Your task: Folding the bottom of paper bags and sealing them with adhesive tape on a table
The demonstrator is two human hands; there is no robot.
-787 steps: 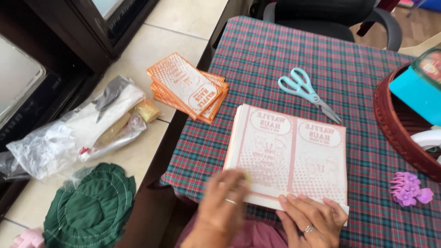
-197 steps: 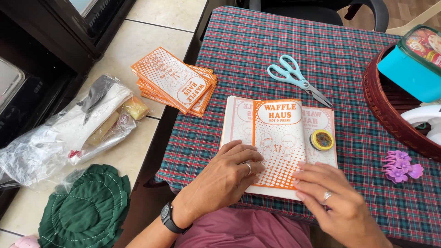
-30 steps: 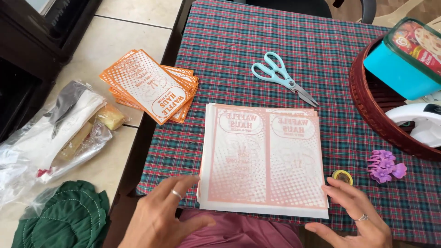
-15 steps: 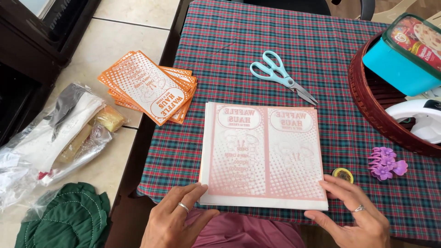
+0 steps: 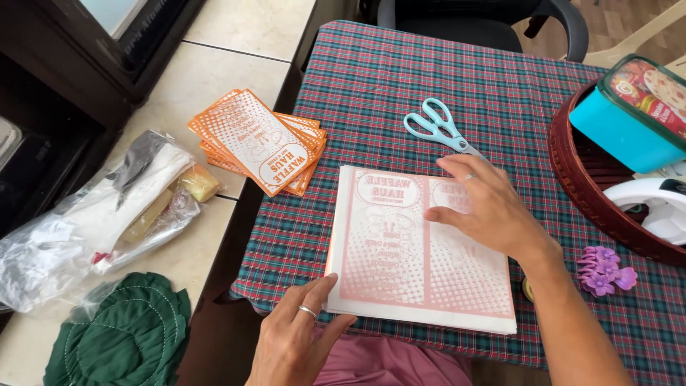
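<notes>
Left to right. On the tiled floor at left: a green cloth (image 5: 118, 336) and a clear plastic bag (image 5: 93, 214) of odds and ends. A fanned pile of orange printed cards (image 5: 261, 143) hangs over the table's left edge, well apart from both hands.

Left hand (image 5: 296, 347) is at the near-left corner of the sheet stack (image 5: 400, 257), open, fingers spread, fingertips (image 5: 325, 286) touching the stack's edge; it grips nothing. The ring on it lies near the corner.

The sheet stack lies flat on the plaid table (image 5: 443, 78), near the front edge, and is pale pink on white. It carries two printed panels side by side with a dotted pattern, seen faint as if through thin paper. Edges look roughly squared, many sheets deep.

Right hand (image 5: 489, 207) rests palm-down on the upper right of the top sheet, open and flat, holding nothing.

Judgement: to handle the top sheet well, pin the corner with the left fingertips and press lightly with the right palm so only one thin sheet moves. The paper looks flimsy, so it may crease or drag its neighbours.

Teal scissors (image 5: 439, 129) lie just beyond the stack. Farther right: a dark red basket (image 5: 572, 179) holding a teal lidded box (image 5: 629, 114), and a purple hair clip (image 5: 604, 261).
</notes>
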